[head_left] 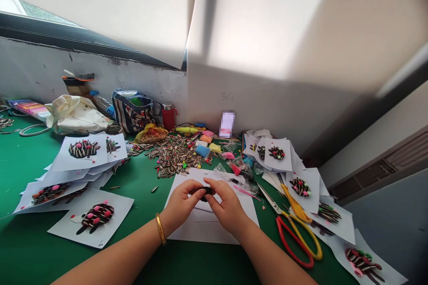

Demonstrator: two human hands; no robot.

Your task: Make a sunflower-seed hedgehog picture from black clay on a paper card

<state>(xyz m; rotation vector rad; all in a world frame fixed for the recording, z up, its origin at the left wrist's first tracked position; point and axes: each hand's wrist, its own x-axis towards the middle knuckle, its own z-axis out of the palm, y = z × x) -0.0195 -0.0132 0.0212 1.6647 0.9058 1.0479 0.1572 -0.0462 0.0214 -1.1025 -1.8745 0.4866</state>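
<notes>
Above a white sheet of paper (214, 230), a dark lump of modelling clay (207, 193) is pinched between both my hands. My left hand (183, 202), with a gold bangle at the wrist, has thumb and fingers closed on the lump's left side. From the other side, my right hand (229, 207) grips it with thumb and forefinger. Fingers cover part of the lump, so its full shape is hidden. Just right of the hands lies a pink modelling tool (246, 193). A heap of striped sunflower seeds (177, 153) spreads behind the paper.
Scissors (294, 231) with red and yellow handles lie at right beside a yellow-handled tool (296, 207). Cards with seed-and-clay hedgehogs pile up left (90, 216) and right (302, 189). Clay packs (202, 150), a red bottle (169, 118) and bags (78, 116) line the wall.
</notes>
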